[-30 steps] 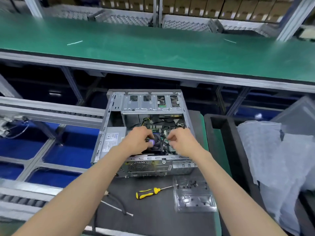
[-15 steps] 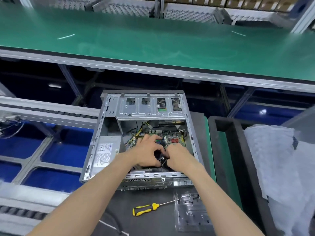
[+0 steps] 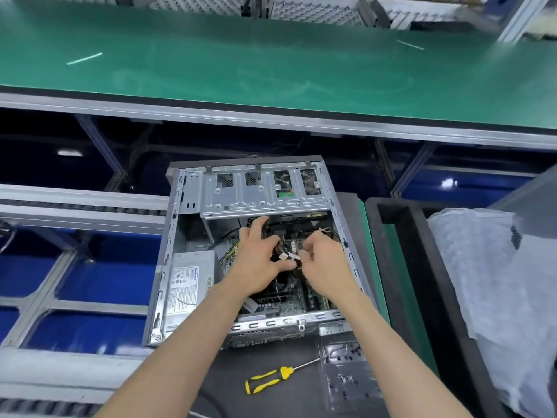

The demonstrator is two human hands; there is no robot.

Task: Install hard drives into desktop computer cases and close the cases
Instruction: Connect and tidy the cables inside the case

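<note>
An open desktop case (image 3: pixel 171 251) lies on its side on the dark mat, its motherboard (image 3: pixel 289 300) and power supply (image 3: pixel 190 279) exposed. A silver drive cage (image 3: pixel 262 191) spans the far end of the case. Both hands reach inside, above the motherboard. My left hand (image 3: pixel 259 260) and my right hand (image 3: pixel 322 263) meet at a small white cable connector (image 3: pixel 287 256) with a bundle of wires. Each hand pinches it from its own side. No hard drive shows in view.
A yellow-and-black screwdriver (image 3: pixel 268 380) lies on the mat in front of the case. Beside it stands a clear plastic tray (image 3: pixel 349 378) with small screws. White foam wrapping (image 3: pixel 494 297) fills a black bin at the right. A green conveyor (image 3: pixel 271 61) runs behind.
Both hands have moved further into the case, from the fan area toward the drive cage, and now pinch a white connector. The view has tilted down and nearer.
</note>
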